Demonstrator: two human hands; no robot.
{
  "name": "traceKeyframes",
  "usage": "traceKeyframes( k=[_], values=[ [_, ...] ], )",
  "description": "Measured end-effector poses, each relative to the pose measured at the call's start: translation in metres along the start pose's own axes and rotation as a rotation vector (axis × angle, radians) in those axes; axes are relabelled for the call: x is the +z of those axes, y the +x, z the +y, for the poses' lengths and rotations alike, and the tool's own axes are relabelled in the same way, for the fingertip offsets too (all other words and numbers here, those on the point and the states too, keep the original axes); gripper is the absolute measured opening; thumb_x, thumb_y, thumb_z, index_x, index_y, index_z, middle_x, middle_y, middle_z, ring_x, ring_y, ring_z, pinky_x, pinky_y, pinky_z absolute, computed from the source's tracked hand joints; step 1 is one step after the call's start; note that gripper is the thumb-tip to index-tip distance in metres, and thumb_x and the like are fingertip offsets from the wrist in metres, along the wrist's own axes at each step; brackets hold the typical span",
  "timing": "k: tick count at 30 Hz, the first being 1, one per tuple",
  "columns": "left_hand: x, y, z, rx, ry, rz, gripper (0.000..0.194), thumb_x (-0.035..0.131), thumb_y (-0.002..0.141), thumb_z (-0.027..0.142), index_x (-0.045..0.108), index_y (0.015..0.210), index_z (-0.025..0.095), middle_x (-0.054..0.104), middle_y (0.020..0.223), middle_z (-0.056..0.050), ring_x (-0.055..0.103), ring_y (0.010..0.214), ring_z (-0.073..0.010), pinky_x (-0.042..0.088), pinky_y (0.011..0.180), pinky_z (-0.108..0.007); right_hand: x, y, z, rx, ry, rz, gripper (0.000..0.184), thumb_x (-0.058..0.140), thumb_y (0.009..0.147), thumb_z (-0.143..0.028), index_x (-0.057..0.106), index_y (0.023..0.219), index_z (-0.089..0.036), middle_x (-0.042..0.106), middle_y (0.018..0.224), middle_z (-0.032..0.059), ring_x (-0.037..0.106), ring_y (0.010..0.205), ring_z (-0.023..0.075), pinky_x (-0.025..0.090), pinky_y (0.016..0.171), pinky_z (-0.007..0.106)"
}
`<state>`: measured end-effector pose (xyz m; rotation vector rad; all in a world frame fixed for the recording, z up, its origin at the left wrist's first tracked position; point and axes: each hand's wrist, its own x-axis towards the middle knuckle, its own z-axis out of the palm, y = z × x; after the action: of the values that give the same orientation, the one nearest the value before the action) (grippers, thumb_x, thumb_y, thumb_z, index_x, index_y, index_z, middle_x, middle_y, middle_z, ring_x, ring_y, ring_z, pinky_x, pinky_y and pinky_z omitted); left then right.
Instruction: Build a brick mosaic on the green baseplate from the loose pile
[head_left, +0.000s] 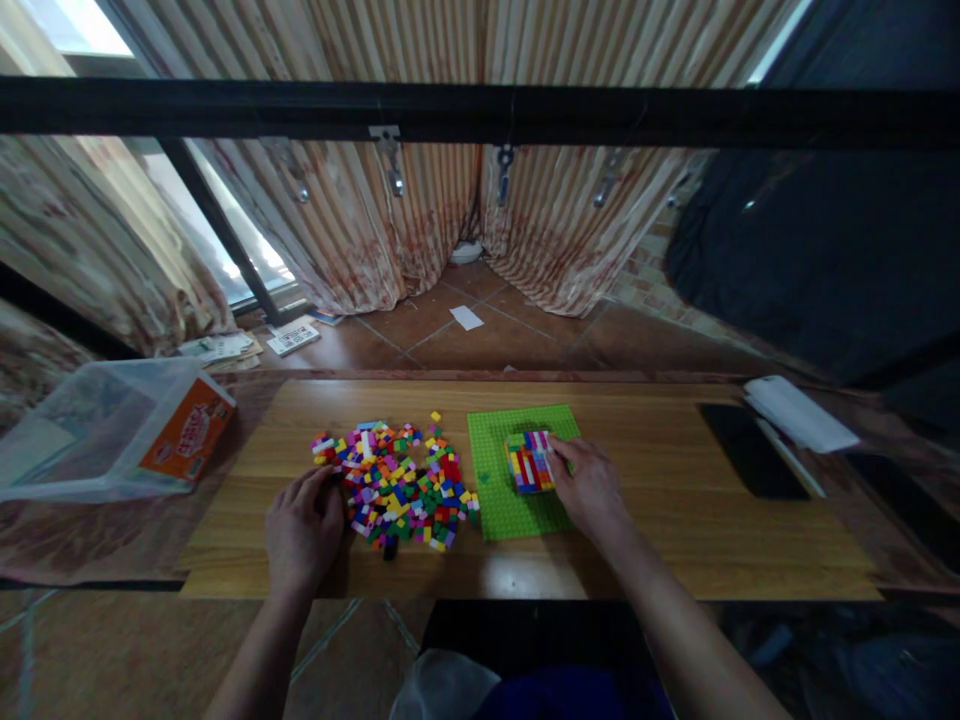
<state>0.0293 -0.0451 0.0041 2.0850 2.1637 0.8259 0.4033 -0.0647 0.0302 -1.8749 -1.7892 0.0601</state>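
Observation:
On the wooden table lies a loose pile of small colourful building bricks [401,490]. My left hand [300,525] rests at the pile's left edge, with its fingers bent and apart from the thumb; nothing held shows between them. To the right of the pile is a green studded baseplate [491,515]. A low block of stacked building bricks [529,465], striped in several colours, stands on this plate. My right hand [592,490] reaches in from the right and pinches at the block's upper right edge. The fingertips partly hide what is there.
A clear plastic bin [97,430] with an orange label stands left of the wooden table [675,540]. A dark flat tablet-like object [750,450] lies at the table's right end, beside a white object [799,412]. A black bar [480,115] crosses beyond the table.

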Motion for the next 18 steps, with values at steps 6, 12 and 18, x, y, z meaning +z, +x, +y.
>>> traceKeyframes(
  k=[6, 12, 18],
  values=[
    [0.0, 0.0, 0.001, 0.018, 0.014, 0.01, 0.035, 0.046, 0.087, 0.033, 0.067, 0.11, 0.017, 0.068, 0.116, -0.01, 0.061, 0.107, -0.0262, 0.046, 0.098, -0.042, 0.003, -0.002, 0.002, -0.019, 0.014, 0.027, 0.035, 0.04, 0.093, -0.027, 0.072, 0.103, -0.017, 0.069, 0.086, 0.0103, 0.059, 0.082, 0.0228, 0.047, 0.082, 0.039],
    [0.003, -0.002, -0.003, 0.044, 0.01, 0.032, 0.036, 0.045, 0.088, 0.034, 0.066, 0.112, 0.017, 0.068, 0.116, -0.01, 0.062, 0.105, -0.0258, 0.047, 0.096, -0.04, 0.0, -0.007, 0.005, 0.016, 0.144, 0.019, 0.036, 0.044, 0.093, -0.036, 0.069, 0.11, -0.018, 0.069, 0.087, 0.0092, 0.062, 0.083, 0.0227, 0.049, 0.081, 0.039],
    [0.002, -0.003, 0.0, 0.029, -0.006, 0.037, 0.034, 0.046, 0.087, 0.033, 0.066, 0.111, 0.019, 0.068, 0.116, -0.009, 0.061, 0.105, -0.0259, 0.046, 0.095, -0.041, -0.003, -0.032, 0.007, 0.18, 0.318, 0.203, 0.041, 0.047, 0.091, -0.044, 0.066, 0.114, -0.016, 0.071, 0.099, 0.0116, 0.066, 0.085, 0.022, 0.052, 0.079, 0.038]
  ],
)
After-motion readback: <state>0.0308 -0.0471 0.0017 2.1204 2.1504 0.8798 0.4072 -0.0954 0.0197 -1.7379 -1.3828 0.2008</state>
